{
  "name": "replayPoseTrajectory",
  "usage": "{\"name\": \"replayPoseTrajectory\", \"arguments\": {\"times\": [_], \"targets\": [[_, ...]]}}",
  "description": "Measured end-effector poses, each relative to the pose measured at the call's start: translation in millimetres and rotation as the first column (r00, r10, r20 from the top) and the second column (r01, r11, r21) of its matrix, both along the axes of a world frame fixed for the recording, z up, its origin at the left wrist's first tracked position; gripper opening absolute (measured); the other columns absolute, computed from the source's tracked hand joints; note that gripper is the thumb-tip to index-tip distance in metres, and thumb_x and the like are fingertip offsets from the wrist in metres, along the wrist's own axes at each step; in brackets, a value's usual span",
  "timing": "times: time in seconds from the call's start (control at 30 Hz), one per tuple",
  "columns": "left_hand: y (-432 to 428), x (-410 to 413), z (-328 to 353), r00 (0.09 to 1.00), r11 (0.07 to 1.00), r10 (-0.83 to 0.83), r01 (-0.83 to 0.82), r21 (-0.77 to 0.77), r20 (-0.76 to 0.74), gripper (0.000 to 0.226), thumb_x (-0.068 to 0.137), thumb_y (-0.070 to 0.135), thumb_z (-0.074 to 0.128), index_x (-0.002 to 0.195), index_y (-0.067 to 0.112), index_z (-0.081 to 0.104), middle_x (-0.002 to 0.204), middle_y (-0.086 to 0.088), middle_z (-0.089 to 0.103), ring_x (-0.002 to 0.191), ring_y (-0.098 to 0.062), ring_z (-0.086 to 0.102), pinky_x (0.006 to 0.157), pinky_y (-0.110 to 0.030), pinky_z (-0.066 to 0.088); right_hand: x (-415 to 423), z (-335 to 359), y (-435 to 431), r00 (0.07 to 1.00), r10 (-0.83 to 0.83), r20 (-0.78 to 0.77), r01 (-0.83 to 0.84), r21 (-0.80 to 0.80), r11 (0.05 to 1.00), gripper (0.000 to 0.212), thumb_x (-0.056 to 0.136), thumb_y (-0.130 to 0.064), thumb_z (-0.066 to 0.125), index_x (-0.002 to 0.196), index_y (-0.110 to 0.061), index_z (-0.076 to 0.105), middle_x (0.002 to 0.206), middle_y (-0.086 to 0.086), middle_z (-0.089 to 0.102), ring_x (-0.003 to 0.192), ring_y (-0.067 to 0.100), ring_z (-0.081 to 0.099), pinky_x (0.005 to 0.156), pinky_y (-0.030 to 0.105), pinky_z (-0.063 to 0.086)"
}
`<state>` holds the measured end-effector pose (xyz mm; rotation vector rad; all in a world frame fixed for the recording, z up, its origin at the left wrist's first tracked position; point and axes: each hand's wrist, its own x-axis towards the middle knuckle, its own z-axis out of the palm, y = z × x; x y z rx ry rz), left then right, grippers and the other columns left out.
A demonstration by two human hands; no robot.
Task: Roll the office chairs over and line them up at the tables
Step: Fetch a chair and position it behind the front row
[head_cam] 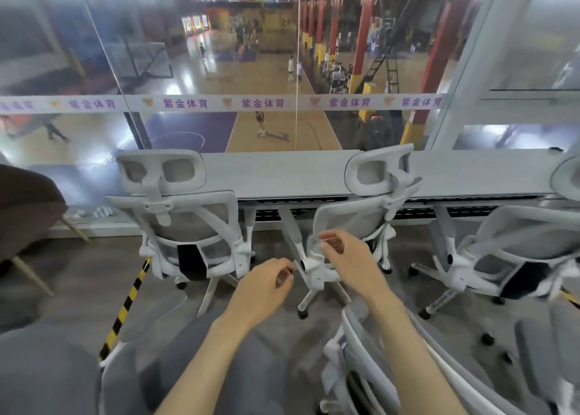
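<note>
Two hands, left (pixel 265 284) & right (pixel 343 254), fingers loosely curled, empty, just behind tilted white mesh-backed office chair (pixel 351 226) at long grey table (pixel 282 173).

Two bare forearms enter the view from about six o'clock, without sleeves, watch, bracelet or glove anywhere along their visible length. The left hand (pixel 266 284) and the right hand (pixel 345 254) are likewise uncovered, and no rings show on the fingers, though motion blur softens the detail there. Below the arms, toward seven o'clock, lie blurred grey surfaces; whether any of that is clothing on the legs cannot be told.
</note>
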<state>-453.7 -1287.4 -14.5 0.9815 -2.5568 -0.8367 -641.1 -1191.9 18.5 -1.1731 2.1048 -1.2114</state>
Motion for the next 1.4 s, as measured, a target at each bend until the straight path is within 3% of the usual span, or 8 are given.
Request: {"name": "replayPoseTrajectory", "arguments": {"times": [0.17,0.6,0.77,0.97,1.1,1.2,1.3,1.4], "targets": [[-12,-41,1,0.998,0.998,-0.058,0.058,0.021,-0.014,0.026,0.101,0.033,0.056,0.126,0.039,0.058,0.106,0.018,0.061,0.09,0.001,0.06,0.083,-0.021,0.05,-56,4,-12,0.999,-0.02,-0.041,0.022,0.037,0.999,0.014,0.1,-0.031,0.058,0.111,-0.031,0.066,0.103,-0.016,0.067,0.097,-0.001,0.062,0.081,0.024,0.05],[-96,-210,-17,0.979,0.991,-0.112,0.123,0.059,-0.169,0.048,0.1,0.034,0.056,0.145,0.041,0.041,0.131,0.019,0.051,0.118,-0.004,0.052,0.102,-0.039,0.049,-181,-71,-41,0.975,-0.198,0.105,0.187,0.106,0.977,0.028,0.1,-0.022,0.059,0.127,-0.027,0.059,0.117,-0.008,0.063,0.103,0.004,0.062,0.074,0.01,0.046],[-164,-296,-43,0.97,0.979,-0.08,0.12,0.167,-0.228,0.05,0.098,0.034,0.062,0.145,0.037,0.043,0.141,0.012,0.048,0.133,-0.011,0.042,0.109,-0.031,0.037,-257,-92,-86,0.941,-0.322,0.1,0.308,0.137,0.942,0.06,0.098,-0.025,0.062,0.151,-0.032,0.036,0.134,-0.003,0.053,0.122,0.02,0.057,0.101,0.04,0.05],[-220,-366,-65,0.932,0.904,0.093,0.068,0.421,-0.349,0.069,0.089,0.046,0.073,0.146,0.041,0.036,0.133,0.016,0.051,0.122,-0.004,0.052,0.105,-0.038,0.049,-344,-103,-148,0.869,-0.492,0.052,0.487,0.084,0.869,0.088,0.089,-0.027,0.07,0.16,-0.027,0.018,0.155,0.004,0.038,0.142,0.025,0.039,0.111,0.048,0.043],[-239,-416,-53,0.887,0.926,0.095,0.087,0.366,-0.451,0.064,0.088,0.047,0.074,0.143,0.039,0.043,0.131,0.015,0.047,0.12,-0.005,0.052,0.102,-0.04,0.051,-393,-111,-177,0.822,-0.56,0.106,0.553,0.089,0.828,0.081,0.094,-0.023,0.066,0.16,-0.023,0.019,0.156,0.009,0.041,0.142,0.03,0.041,0.113,0.055,0.041],[-245,-442,-40,0.857,0.972,0.111,0.011,0.235,-0.502,0.053,0.088,0.06,0.07,0.135,0.042,0.053,0.131,0.017,0.049,0.124,-0.007,0.049,0.1,-0.031,0.048,-400,-118,-182,0.828,-0.547,0.127,0.54,0.084,0.837,0.06,0.102,-0.026,0.056,0.149,-0.042,0.023,0.149,0.006,0.048,0.131,0.026,0.053,0.107,0.052,0.048],[-247,-465,-35,0.875,0.884,0.196,0.037,0.466,-0.442,0.05,0.088,0.078,0.051,0.107,0.035,0.07,0.103,0.004,0.065,0.102,-0.019,0.062,0.096,-0.044,0.053,-388,-130,-184,0.8,-0.591,0.098,0.594,0.003,0.804,0.054,0.103,-0.027,0.055,0.147,-0.042,0.027,0.148,-0.005,0.048,0.131,0.018,0.052,0.109,0.051,0.046],[-248,-475,-38,0.806,0.823,0.351,-0.023,0.568,-0.476,0.046,0.097,0.061,0.055,0.077,0.019,0.057,0.069,-0.005,0.048,0.062,-0.016,0.044,0.068,-0.04,0.042,-371,-139,-184,0.804,-0.573,0.157,0.59,-0.104,0.801,0.062,0.101,-0.041,0.058,0.154,-0.041,0.028,0.153,-0.017,0.042,0.141,0.01,0.043,0.116,0.047,0.04]]}}
